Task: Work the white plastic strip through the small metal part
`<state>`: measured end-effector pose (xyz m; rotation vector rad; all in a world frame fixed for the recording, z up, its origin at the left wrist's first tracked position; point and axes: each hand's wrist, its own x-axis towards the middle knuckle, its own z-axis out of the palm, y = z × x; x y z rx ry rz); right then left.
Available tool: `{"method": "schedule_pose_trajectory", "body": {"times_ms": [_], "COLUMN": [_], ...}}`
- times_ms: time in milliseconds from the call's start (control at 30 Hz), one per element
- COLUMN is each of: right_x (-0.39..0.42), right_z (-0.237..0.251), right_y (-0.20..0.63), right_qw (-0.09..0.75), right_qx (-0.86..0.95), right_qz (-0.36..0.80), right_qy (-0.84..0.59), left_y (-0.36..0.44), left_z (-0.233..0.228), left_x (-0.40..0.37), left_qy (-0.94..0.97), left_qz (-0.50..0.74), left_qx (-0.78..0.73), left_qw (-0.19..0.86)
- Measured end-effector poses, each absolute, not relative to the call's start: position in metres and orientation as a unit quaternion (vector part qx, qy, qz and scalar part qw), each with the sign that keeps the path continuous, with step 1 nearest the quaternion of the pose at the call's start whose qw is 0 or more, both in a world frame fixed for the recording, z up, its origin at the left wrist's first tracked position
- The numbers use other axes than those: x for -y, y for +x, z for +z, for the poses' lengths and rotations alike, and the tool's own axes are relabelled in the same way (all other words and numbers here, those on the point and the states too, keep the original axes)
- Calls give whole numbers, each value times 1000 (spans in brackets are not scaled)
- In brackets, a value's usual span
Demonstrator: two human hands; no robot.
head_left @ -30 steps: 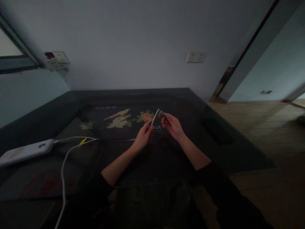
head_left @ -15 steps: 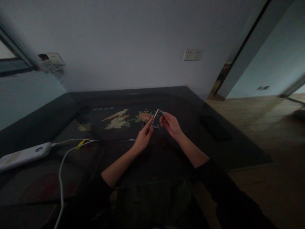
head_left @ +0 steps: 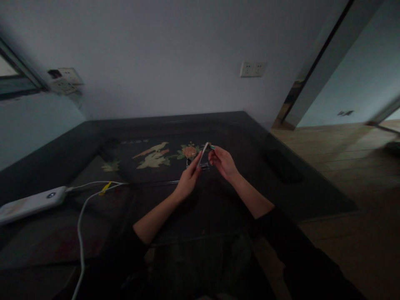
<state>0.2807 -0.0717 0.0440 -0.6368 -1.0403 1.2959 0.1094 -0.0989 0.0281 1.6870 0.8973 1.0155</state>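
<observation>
My left hand (head_left: 188,177) is closed round a thin flat object with a pale edge (head_left: 203,152), tilted up over the dark table (head_left: 212,208). What kind of object it is I cannot tell, as it shows edge-on in dim light. My right hand (head_left: 224,163) pinches a small thin green-and-dark piece (head_left: 212,147) at the top end of the flat object. Its tip appears to touch that end. Just beyond my left fingers, a small shiny dark item (head_left: 204,167) lies on the table.
On the left lies a white power bank (head_left: 34,205) with a white cable (head_left: 80,233) and a yellow tag (head_left: 105,188). A dark flat object (head_left: 283,166) rests at the table's right. A wall (head_left: 162,62) with a socket (head_left: 252,69) stands behind.
The right hand has shifted very slightly left, its green piece a little closer to the flat object's top end. The left hand keeps its grip.
</observation>
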Motion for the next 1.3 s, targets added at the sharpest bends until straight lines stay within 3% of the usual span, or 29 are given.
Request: {"method": "schedule_pose_trajectory", "body": {"times_ms": [667,1300], "right_x": [73,73], "right_z": [45,39], "right_y": [281,278], "right_qw": [617,625], "right_qx": [466,462], "right_qz": [575,567], "right_qy": [-269,-275], "left_y": [109,108], "left_z": [34,27], "left_x": [103,102], "left_qy": [697,768], "left_qz": [453,404], "left_qx": [-371,-325], "left_qw": [413,377]}}
